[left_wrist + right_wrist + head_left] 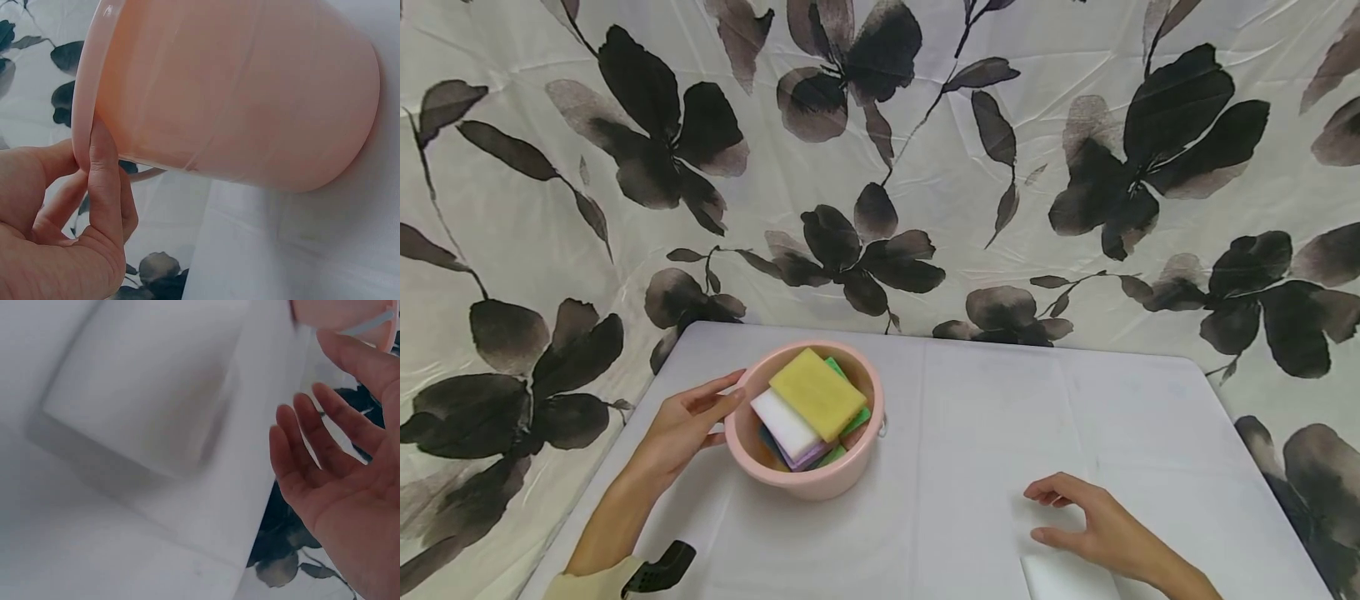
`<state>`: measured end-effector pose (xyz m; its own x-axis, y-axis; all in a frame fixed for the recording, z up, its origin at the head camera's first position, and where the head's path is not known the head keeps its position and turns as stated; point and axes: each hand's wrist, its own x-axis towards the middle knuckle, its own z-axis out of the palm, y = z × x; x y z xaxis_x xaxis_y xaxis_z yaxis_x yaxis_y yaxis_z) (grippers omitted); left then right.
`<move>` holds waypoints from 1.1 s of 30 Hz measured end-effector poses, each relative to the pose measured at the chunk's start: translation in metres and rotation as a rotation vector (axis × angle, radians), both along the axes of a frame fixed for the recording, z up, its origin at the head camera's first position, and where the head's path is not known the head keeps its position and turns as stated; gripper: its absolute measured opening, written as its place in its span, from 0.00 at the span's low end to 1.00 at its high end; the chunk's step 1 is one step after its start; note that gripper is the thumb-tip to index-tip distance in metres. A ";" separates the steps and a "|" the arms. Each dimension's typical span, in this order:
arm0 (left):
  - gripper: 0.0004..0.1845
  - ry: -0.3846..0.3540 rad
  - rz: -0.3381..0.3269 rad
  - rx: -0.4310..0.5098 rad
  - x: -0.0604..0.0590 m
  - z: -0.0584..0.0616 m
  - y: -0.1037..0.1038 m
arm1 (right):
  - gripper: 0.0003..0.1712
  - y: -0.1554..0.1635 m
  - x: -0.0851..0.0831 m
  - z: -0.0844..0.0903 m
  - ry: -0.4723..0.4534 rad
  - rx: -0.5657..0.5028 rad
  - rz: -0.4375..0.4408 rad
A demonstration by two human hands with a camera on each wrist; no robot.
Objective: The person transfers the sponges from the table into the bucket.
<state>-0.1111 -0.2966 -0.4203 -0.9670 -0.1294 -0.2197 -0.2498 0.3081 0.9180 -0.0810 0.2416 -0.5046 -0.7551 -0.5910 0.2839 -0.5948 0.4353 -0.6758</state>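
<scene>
A pink bucket (pixel 842 482) stands on the white-covered table, filled with several sponges. On top lie a yellow sponge (pixel 817 394) and a white one (pixel 785 427), with green and purple pieces under them. My left hand (pixel 677 433) pinches the bucket's rim (pixel 87 94) at its left side, thumb and fingers on either side of it in the left wrist view. Over the right part of the table, my right hand (pixel 1093 525) is held with relaxed fingers and nothing in it. Just below that hand lies a flat-sided white block (pixel 144 387), partly cut off in the head view.
The white tablecloth (pixel 970 467) covers the table. Behind it hangs a floral curtain (pixel 970 183), close along the table's back edge. A black band (pixel 658 571) sits at my left wrist by a pale sleeve (pixel 591 583).
</scene>
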 end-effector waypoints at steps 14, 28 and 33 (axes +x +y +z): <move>0.38 -0.006 0.011 -0.020 0.000 -0.001 0.001 | 0.22 0.032 0.013 -0.026 -0.133 0.128 0.114; 0.38 -0.003 0.011 -0.032 0.000 0.000 0.001 | 0.16 0.034 0.015 -0.017 -0.436 0.171 0.146; 0.38 -0.001 0.012 -0.036 0.000 0.000 0.001 | 0.17 0.032 0.009 -0.007 -0.494 0.188 0.179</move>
<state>-0.1112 -0.2954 -0.4206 -0.9651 -0.1490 -0.2152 -0.2542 0.3382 0.9061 -0.0715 0.2740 -0.5111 -0.6544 -0.7289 -0.2013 -0.3030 0.4966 -0.8134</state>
